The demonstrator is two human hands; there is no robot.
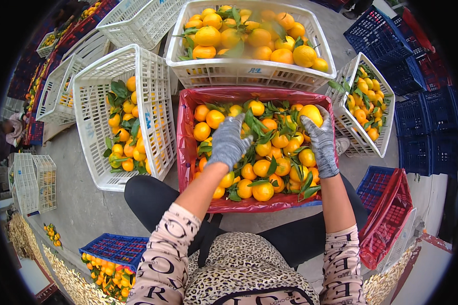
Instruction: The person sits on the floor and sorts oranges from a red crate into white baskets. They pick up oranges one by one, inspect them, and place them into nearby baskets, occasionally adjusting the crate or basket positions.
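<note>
A crate lined with red plastic film [187, 126] stands between my knees, filled with mandarin oranges [261, 167] that carry stems and green leaves. My right hand [322, 139], in a grey knit glove, holds a large yellow-orange mandarin [311, 114] at the crate's right end, thumb and fingers around it. My left hand [231, 141], gloved the same way, reaches over the fruit left of the middle with thumb and forefinger apart. Between them a mandarin partly shows; whether the glove touches it I cannot tell.
Beyond the lined crate stands a white plastic crate [248, 70] heaped with mandarins. Tilted white crates with fruit flank it, one left [156, 114] and one right [389, 118]. Stacked blue crates [416, 152] line the right side. A red-lined crate [385, 217] sits near my right knee.
</note>
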